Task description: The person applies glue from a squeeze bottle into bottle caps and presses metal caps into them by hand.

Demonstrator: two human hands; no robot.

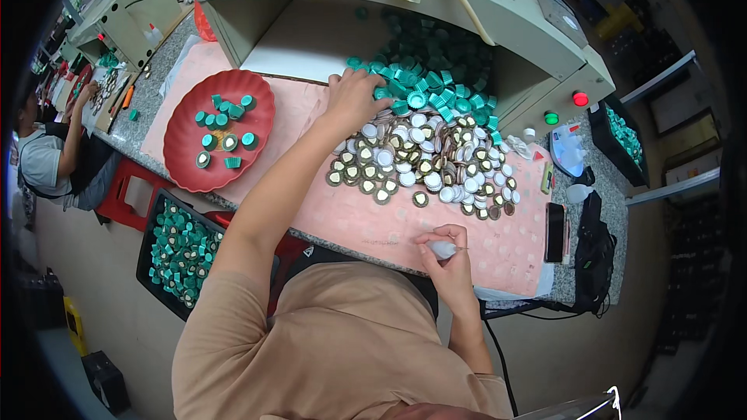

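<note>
My left hand (354, 99) reaches to the left edge of a heap of teal ribbed caps (424, 85). One teal cap (381, 94) sits between its thumb and forefinger. Near the table's front edge, my right hand (451, 264) is closed round a small whitish squeeze bottle (443, 249) with a thin tip pointing right. Beyond that hand spreads a pile of round discs (424, 157), some white, others metallic with pale centres. To the left, a red scalloped plate (180, 128) carries several teal caps (224, 120), at least one with a pale disc inside.
A pale cabinet (264, 35) overhangs the back of the pink-covered table (334, 218). A black crate (148, 268) of filled teal caps stands low at the left. A phone (555, 233) and a black bag (594, 253) lie right. Another person (50, 155) sits far left.
</note>
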